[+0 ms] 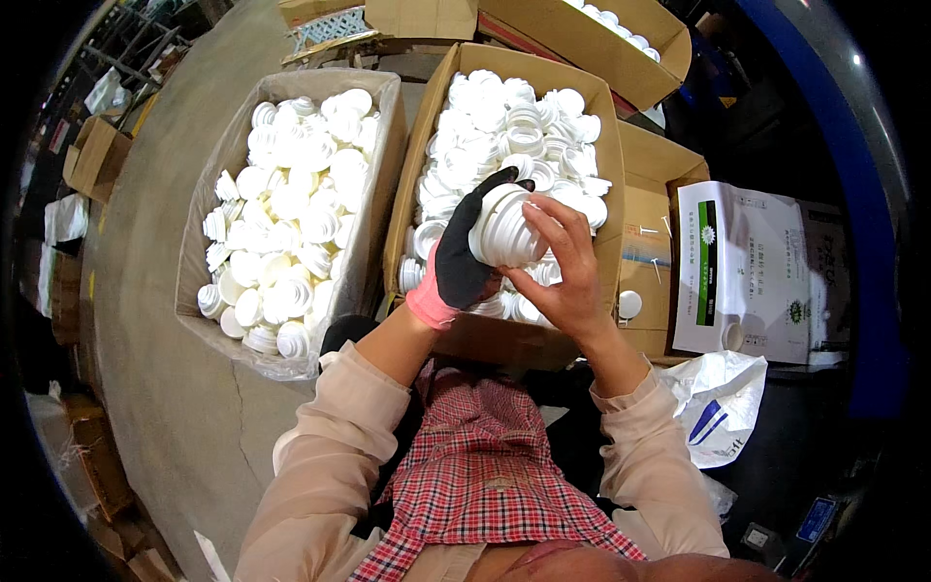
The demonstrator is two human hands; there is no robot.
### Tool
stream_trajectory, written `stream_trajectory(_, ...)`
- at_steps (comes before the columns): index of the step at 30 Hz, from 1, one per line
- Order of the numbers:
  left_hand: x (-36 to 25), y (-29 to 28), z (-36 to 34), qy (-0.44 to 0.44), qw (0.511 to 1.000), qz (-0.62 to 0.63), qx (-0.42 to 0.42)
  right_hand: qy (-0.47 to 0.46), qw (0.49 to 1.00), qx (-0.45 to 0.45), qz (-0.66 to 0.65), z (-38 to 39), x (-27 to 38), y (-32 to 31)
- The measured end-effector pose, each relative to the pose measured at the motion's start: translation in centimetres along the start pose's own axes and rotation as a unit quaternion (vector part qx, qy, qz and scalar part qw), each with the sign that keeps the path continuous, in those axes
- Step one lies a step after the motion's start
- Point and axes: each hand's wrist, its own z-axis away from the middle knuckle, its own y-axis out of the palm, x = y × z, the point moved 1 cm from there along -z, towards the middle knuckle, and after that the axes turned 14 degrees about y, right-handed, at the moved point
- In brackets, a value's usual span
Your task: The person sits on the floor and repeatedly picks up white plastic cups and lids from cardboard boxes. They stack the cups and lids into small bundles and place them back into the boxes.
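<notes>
My left hand (pixel 460 254), in a black glove with a pink cuff, grips a white ribbed plastic part (pixel 506 229) shaped like a stepped round cap. Bare fingers of my right hand (pixel 572 276) close on its right side, the thumb below. Both hands are over the near part of a cardboard box (pixel 609 218) heaped with similar white parts (pixel 475 126). To its left stands a second box (pixel 386 155) lined with clear plastic, full of more such white parts (pixel 291 204). The held part's far side is hidden by the glove.
Right of the middle box lies a shallower cardboard box (pixel 640 179) with a white disc (pixel 629 305) and thin pieces inside. A printed white carton (pixel 747 272) and a white plastic bag (pixel 722 398) are farther right. Another box (pixel 582 48) with white parts stands at the back.
</notes>
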Motion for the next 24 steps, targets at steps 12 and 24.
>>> stream_trajectory(12,-0.9,0.1,-0.1,-0.033,0.999,-0.02,0.009,0.006,1.0,0.015,0.009,0.2,0.2,-0.1)
stream_trajectory(24,1.0,1.5,0.9,-0.227,0.973,0.025,0.021,0.451,0.824,0.02,-0.341,0.7,-4.0,1.1)
